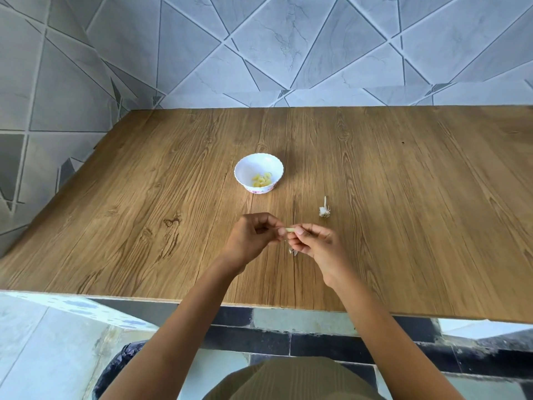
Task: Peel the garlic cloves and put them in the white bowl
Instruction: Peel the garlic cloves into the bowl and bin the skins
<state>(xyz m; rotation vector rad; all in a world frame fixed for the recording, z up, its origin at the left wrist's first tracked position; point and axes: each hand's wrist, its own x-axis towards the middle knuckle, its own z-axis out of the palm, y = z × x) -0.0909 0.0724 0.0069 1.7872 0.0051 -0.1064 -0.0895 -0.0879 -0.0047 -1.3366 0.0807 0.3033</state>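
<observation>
Over brown wooden table [375,183], left hand [251,238] and right hand [317,246] pinch pale garlic clove [290,228]; scalloped white bowl [245,168] sits farther off.

No words, numbers or brand names can be read anywhere. The small white scallop-rimmed bowl [241,162] on the brown wood-grain table [403,197] has a pink and red printed mark low on its outer wall, too small and blurred to make out.

wood table [375,183], grey tiled wall [288,39]
</observation>
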